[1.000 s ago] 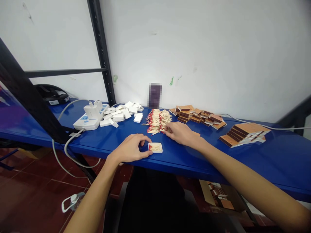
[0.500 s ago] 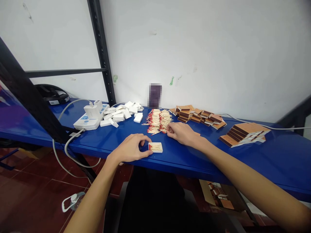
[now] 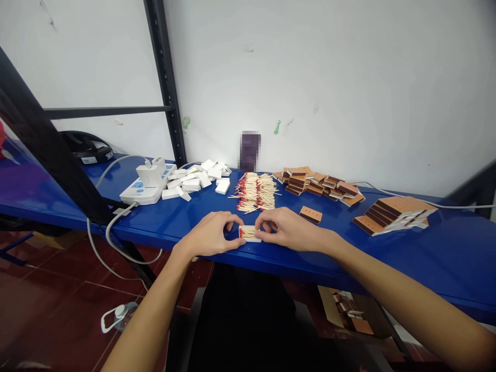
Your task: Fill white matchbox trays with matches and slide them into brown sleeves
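Note:
A small white matchbox tray [image 3: 252, 240] lies on the blue shelf with red-headed matches [image 3: 247, 233] inside. My left hand [image 3: 210, 234] grips its left end between thumb and fingers. Over the tray's right end, my right hand [image 3: 291, 230] is pinched, with pale matchsticks at its fingertips. How many it holds is hidden. Just behind the tray is a heap of loose matches [image 3: 256, 191], heads mostly to the left. To the right of that heap, one brown matchbox cover [image 3: 311, 214] lies flat.
White trays [image 3: 197, 178] are piled at the back left beside a power strip [image 3: 145, 192] with cables. Brown covers [image 3: 318, 183] lie heaped at the back right, and stacked matchboxes [image 3: 391, 214] stand farther right. A black post [image 3: 165, 77] rises on the left. Below is a carton [image 3: 329, 310].
My right hand has moved from the match heap down and toward me to the tray, uncovering the single brown cover. My left hand still holds the tray's left end.

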### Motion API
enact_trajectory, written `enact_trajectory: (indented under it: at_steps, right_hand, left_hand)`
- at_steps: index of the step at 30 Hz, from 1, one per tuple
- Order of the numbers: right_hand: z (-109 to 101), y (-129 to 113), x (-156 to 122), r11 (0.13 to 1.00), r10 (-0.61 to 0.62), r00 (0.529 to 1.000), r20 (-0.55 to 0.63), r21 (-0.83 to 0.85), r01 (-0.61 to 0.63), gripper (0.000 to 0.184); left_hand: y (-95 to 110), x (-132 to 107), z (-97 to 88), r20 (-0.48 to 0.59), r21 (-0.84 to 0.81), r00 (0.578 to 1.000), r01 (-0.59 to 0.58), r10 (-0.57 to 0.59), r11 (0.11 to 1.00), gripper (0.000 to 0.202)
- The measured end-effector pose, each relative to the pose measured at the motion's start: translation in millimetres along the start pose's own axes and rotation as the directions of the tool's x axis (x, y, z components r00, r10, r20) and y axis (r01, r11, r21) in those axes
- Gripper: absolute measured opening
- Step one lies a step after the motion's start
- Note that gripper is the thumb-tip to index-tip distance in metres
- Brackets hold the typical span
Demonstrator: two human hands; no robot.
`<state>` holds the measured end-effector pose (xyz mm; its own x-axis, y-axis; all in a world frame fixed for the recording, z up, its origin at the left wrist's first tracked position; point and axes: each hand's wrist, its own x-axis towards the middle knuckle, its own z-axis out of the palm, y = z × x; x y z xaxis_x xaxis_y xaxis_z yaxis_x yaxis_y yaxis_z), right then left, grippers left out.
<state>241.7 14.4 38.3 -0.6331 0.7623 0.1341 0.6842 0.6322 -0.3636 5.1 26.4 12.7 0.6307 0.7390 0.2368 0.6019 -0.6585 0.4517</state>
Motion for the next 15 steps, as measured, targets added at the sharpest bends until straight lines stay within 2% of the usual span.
enact_trajectory:
  at_steps: [6, 9, 15]
  right_hand:
    - [1.6, 26.7, 23.6, 0.962, 0.098, 0.991, -0.094, -0.246, -0.119, 0.014]
    - [6.5, 33.9, 32.4, 0.944, 0.084, 0.993, -0.085, -0.311, -0.107, 0.014]
    - [12.5, 36.3, 38.8, 0.94, 0.05, 0.998, -0.047, -0.336, -0.063, 0.016]
  left_hand:
    - [-0.5, -0.3, 0.2, -0.001, -0.002, 1.0, 0.002, -0.002, 1.0, 0.034]
    - [-0.5, -0.6, -0.1, 0.003, -0.001, 1.0, 0.004, -0.004, 1.0, 0.033]
    - [-0.8, -0.5, -0.5, 0.006, 0.002, 1.0, 0.005, -0.005, 1.0, 0.033]
